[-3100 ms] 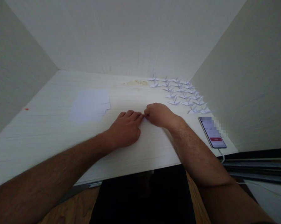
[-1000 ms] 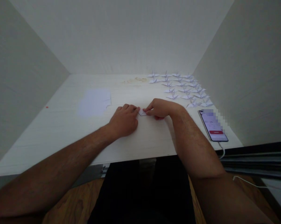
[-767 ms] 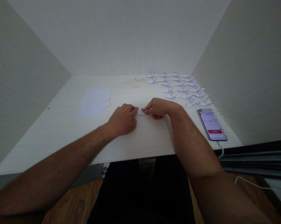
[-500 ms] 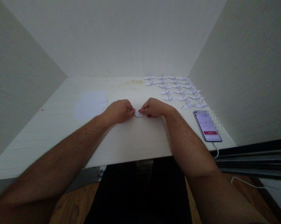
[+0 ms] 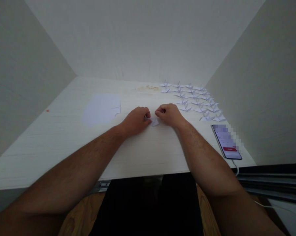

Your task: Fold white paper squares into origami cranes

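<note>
A small folded piece of pale paper (image 5: 154, 122) lies between my two hands in the middle of the white table (image 5: 64, 137). My left hand (image 5: 136, 120) has its fingers curled and pinches the paper's left side. My right hand (image 5: 168, 114) is curled too, its fingertips pinched just above the paper's right end; whether they grip the paper I cannot tell. Both hands rest low on the tabletop.
Several finished paper cranes (image 5: 194, 101) stand in rows at the back right. A stack of pale paper sheets (image 5: 101, 108) lies to the left. A phone (image 5: 226, 141) with a lit screen and a cable lies at the right edge. Walls enclose three sides.
My left hand went from lying flat on the paper to a curled pinch. Both hands drew together round the folded piece and lifted its edge. The camera view shifted slightly.
</note>
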Available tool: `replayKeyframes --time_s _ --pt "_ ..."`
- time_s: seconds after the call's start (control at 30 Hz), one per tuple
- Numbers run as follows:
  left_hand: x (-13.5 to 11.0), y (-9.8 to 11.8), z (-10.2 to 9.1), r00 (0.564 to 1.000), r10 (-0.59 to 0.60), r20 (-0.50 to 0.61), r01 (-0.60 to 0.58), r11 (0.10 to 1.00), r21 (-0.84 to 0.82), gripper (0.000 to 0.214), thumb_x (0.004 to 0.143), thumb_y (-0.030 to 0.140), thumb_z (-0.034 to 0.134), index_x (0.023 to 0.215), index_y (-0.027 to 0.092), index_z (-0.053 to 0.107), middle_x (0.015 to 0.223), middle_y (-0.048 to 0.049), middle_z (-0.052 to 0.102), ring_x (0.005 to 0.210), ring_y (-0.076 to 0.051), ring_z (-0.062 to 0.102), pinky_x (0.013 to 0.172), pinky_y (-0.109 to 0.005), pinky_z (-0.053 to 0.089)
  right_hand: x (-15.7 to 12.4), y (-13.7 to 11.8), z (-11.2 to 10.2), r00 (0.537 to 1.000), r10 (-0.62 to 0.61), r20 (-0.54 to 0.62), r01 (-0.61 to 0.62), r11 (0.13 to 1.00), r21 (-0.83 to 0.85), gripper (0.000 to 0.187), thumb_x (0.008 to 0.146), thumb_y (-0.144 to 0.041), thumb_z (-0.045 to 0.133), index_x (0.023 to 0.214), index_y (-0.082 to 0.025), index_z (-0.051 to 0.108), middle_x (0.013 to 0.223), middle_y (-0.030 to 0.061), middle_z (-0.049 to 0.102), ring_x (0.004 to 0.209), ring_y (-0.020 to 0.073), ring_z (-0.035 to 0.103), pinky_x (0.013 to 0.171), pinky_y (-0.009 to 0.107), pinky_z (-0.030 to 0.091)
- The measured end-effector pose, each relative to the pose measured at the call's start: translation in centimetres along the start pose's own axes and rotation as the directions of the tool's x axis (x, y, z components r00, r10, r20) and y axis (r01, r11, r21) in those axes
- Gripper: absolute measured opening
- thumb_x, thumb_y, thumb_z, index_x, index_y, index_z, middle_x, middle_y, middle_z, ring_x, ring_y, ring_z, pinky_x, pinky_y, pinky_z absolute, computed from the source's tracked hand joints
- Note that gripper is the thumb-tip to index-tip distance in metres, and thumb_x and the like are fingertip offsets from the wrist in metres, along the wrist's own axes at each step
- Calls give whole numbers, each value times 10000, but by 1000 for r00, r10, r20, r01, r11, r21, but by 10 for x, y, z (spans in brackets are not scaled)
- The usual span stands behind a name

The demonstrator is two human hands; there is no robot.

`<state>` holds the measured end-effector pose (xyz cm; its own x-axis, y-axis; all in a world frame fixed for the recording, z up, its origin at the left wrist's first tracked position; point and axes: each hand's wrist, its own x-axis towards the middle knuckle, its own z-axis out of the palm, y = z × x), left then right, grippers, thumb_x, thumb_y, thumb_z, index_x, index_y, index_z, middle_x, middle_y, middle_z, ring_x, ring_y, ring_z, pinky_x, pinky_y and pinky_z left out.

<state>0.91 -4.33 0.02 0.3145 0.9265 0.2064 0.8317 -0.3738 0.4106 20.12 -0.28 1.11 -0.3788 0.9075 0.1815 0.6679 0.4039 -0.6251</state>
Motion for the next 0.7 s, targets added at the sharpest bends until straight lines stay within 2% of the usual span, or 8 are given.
replayKeyframes --time_s 0.1,0.17,0.33,0.53,0.7 --pt "-1 -1 -1 993 -108 -55 96 979 -183 200 818 275 620 998 187 630 841 -40 675 751 -174 596 729 -328 483 -2 -3 1 1000 8 -7 -8 997 82 227 811 -345 641 837 -154 761 734 29 700 675 113 565 665 243 418" --pt "-1 -2 -2 983 -155 -99 118 945 -306 248 812 265 629 1047 189 649 840 -25 690 735 -154 603 725 -305 483 -3 -5 1 1000 25 4 -25 985 168 284 817 -403 640 884 -154 758 749 33 697 683 118 565 653 243 421" --pt "2 -4 -3 962 -233 -141 142 872 -469 137 811 290 636 849 175 699 782 -15 704 690 -133 592 689 -278 476 -3 -8 2 997 58 47 -71 932 356 365 762 -430 696 968 -131 736 753 32 679 647 107 536 601 233 407" --pt "3 -1 -1 962 -218 -163 91 822 -563 170 764 328 678 750 158 672 663 5 645 603 -110 527 588 -245 417 -3 -5 11 1000 17 9 -20 938 345 270 758 -412 675 738 -143 675 597 -14 574 549 86 447 518 231 315" --pt "3 2 0 976 -153 -157 26 793 -609 190 760 342 681 715 158 668 644 14 624 586 -98 504 568 -234 391 -5 -7 9 999 -28 -19 33 946 323 236 753 -367 664 657 -154 633 541 -40 512 514 70 392 499 227 282"
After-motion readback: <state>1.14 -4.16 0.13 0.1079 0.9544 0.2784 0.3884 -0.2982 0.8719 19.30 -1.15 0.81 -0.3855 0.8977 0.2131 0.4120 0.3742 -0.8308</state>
